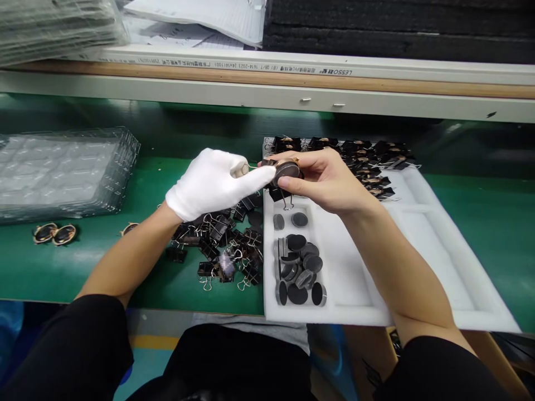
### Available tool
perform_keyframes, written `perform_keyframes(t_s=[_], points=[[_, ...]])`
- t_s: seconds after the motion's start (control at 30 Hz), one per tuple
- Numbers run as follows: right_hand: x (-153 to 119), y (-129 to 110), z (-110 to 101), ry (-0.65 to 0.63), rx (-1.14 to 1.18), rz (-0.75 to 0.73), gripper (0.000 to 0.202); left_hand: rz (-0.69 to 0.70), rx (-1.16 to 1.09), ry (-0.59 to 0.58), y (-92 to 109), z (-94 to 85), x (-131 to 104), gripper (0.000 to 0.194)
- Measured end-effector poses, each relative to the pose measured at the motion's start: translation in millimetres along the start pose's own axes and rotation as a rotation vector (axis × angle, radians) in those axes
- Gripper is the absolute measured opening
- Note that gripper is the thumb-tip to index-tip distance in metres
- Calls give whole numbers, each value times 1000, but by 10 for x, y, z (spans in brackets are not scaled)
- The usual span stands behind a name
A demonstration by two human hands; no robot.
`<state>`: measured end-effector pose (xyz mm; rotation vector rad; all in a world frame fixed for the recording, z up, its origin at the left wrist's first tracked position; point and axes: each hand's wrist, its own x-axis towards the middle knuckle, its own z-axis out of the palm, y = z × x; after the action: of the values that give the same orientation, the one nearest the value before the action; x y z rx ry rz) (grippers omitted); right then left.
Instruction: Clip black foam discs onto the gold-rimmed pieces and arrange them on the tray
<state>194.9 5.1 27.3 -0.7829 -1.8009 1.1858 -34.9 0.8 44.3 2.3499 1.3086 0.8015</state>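
In a white glove, my left hand [215, 181] is closed on a black binder clip [279, 193], with its thumb against the black disc [287, 171]. My bare right hand [330, 181] pinches a gold-rimmed round part [295, 161] together with that disc, thumb in front and fingers behind. The clip's wire handle hangs below the part; its jaws are partly hidden by my fingers. Both hands meet above the left side of a white foam tray [338, 267]. Loose black discs [296, 242] lie in the tray's left compartment.
Several loose binder clips [219, 231] are heaped left of the tray. Clipped round parts [363, 161] fill its far end. Gold-rimmed parts [64, 234] lie at left by stacked clear plastic trays [62, 172]. A shelf edge [251, 92] crosses behind, bearing papers [200, 22] and black foam [397, 28].
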Motion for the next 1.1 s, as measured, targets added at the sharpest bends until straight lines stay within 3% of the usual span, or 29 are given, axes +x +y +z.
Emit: perform_keyframes(t_s=[0.17,0.3,0.47,0.6,0.73,1.1], points=[[0,-19,-63,18,-12,14,28,-5,-19,73,6,31,14,56],[-12,-15,-259,43,-72,74,25,15,-66,110,-38,-15,18,51],[-25,-38,-425,-77,-214,89,23,164,-74,52,-29,-4,-31,47],[-34,-100,-397,-268,-269,38,23,309,-7,6,-22,47,-41,50],[-52,-171,-363,-324,-379,18,22,406,11,-6,-65,79,-27,50],[-66,-204,-337,-338,-493,-103,23,350,85,-49,-66,56,-44,48]])
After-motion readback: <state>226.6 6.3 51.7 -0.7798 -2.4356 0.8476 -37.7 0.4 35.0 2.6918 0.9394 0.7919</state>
